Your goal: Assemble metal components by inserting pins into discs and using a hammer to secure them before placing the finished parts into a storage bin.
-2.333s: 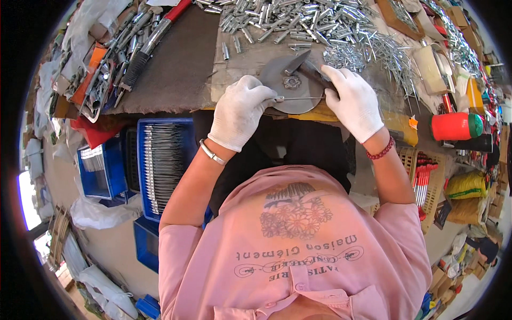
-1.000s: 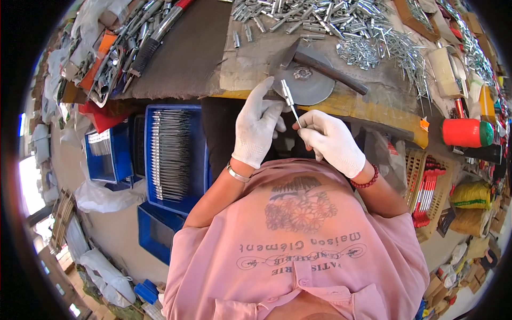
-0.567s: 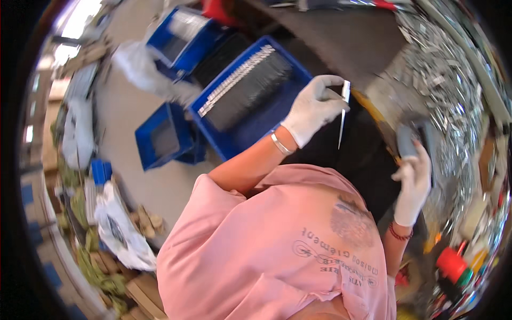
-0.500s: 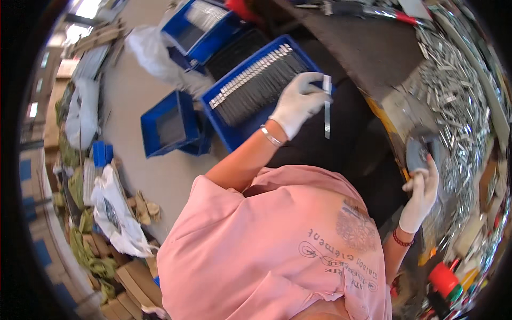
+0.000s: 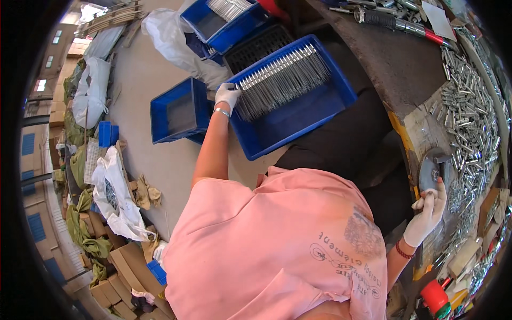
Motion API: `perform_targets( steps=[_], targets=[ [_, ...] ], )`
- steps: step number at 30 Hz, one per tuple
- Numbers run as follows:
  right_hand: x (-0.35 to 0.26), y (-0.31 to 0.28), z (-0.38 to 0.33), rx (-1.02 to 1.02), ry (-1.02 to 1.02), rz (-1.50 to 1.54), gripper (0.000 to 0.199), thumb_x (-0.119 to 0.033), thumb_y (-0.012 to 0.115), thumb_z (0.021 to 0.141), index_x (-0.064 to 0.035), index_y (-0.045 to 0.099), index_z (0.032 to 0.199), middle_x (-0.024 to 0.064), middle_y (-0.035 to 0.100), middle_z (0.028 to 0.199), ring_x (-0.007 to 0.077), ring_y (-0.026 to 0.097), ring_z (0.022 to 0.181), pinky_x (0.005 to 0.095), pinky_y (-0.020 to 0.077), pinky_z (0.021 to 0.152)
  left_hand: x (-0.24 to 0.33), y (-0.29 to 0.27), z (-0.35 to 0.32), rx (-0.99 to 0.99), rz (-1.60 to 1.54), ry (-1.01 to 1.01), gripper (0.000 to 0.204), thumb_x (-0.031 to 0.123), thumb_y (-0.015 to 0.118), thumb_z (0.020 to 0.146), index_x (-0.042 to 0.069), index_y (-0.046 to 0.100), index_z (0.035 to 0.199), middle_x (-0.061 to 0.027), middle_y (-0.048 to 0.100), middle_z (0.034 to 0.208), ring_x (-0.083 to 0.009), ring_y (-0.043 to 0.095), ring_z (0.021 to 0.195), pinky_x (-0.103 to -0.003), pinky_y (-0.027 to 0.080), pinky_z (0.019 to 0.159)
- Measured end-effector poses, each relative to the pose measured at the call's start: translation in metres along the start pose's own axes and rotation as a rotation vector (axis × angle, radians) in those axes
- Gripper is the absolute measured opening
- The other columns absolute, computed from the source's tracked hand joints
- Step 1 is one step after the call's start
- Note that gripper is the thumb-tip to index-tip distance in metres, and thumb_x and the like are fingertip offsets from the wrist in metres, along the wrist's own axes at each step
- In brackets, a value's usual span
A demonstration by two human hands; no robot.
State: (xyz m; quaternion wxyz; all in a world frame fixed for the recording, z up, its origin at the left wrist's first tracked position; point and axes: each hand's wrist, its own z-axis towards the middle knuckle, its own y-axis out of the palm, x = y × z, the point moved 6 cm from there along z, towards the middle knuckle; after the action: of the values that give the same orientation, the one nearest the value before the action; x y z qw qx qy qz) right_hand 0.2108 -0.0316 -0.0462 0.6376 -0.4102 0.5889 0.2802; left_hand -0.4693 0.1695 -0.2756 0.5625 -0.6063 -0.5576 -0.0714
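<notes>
At the left end of the row of slim metal pieces (image 5: 282,80) is my left hand (image 5: 228,96), in a white glove. Its fingers are closed at the row's edge, and what they pinch is hidden. The pieces have bright silver upper ends and darker lower parts, and lie side by side in a large blue bin (image 5: 298,136). My right hand (image 5: 428,216), also gloved with bare fingertips, is by the bench edge with the index finger stretched out and the others loosely bent. No object shows in it. Just beyond its fingertips stands a grey round disc (image 5: 428,173).
Small silver metal parts (image 5: 469,117) are heaped on the dark bench (image 5: 392,53) at the right. A smaller blue bin (image 5: 181,109) stands left of the large one, and another blue bin (image 5: 218,24) behind it. A red-and-green object (image 5: 434,296) sits at lower right.
My left hand has moved left from the right side of the bin, where it held a flat silver strip, to the row's left end. My right hand stays by the disc.
</notes>
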Motion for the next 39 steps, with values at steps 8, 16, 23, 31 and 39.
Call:
perform_targets(
  steps=[8, 16, 23, 31, 39],
  targets=[
    [-0.004, -0.011, -0.007, 0.075, -0.015, -0.031, 0.043, -0.007, 0.057, 0.104, 0.002, 0.059, 0.146, 0.0034, 0.063, 0.092, 0.0051, 0.05, 0.065, 0.0207, 0.0446, 0.062, 0.053, 0.024, -0.032, 0.263, 0.332, 0.349, 0.038, 0.029, 0.077, 0.09, 0.005, 0.074, 0.118, -0.0235, 0.075, 0.115, -0.0402, 0.072, 0.111, -0.046, 0.055, 0.098],
    [0.004, -0.004, -0.003, -0.057, 0.067, 0.109, 0.035, 0.0, 0.055, 0.104, -0.003, 0.065, 0.138, 0.0012, 0.067, 0.092, 0.0039, 0.054, 0.067, 0.0215, 0.0463, 0.061, 0.318, 0.084, -0.187, 0.023, -0.068, 1.07, 0.013, 0.005, 0.072, 0.098, 0.0, 0.074, 0.109, -0.0062, 0.074, 0.102, -0.0137, 0.068, 0.093, -0.029, 0.055, 0.088],
    [-0.008, -0.007, -0.008, -0.11, 0.03, 0.087, 0.035, -0.003, 0.056, 0.103, -0.0016, 0.065, 0.137, 0.0016, 0.068, 0.096, 0.0068, 0.059, 0.072, 0.0233, 0.0513, 0.066, 0.425, 0.279, -0.326, -0.519, 0.193, 1.732, 0.032, 0.02, 0.077, 0.092, 0.004, 0.073, 0.119, -0.0142, 0.075, 0.107, -0.0266, 0.073, 0.098, -0.036, 0.056, 0.089],
    [-0.021, -0.119, -0.028, 0.276, -0.205, -0.399, 0.024, -0.011, 0.067, 0.096, -0.0035, 0.073, 0.117, 0.0068, 0.074, 0.099, 0.0152, 0.069, 0.088, 0.032, 0.0563, 0.081, 0.44, 0.332, -0.333, -0.741, 0.444, 1.454, 0.052, 0.021, 0.079, 0.086, 0.008, 0.065, 0.135, -0.0112, 0.069, 0.086, -0.0249, 0.07, 0.082, -0.039, 0.055, 0.081],
    [0.022, -0.27, -0.007, 0.666, 0.244, -1.153, 0.032, -0.035, 0.072, 0.092, -0.0141, 0.072, 0.117, 0.0118, 0.071, 0.116, 0.0341, 0.072, 0.104, 0.0472, 0.0582, 0.088, 0.4, 0.291, -0.395, -1.403, -0.101, 0.706, 0.036, 0.006, 0.062, 0.1, 0.0, 0.06, 0.135, -0.0036, 0.066, 0.095, -0.0082, 0.065, 0.079, -0.02, 0.053, 0.066]
  ],
)
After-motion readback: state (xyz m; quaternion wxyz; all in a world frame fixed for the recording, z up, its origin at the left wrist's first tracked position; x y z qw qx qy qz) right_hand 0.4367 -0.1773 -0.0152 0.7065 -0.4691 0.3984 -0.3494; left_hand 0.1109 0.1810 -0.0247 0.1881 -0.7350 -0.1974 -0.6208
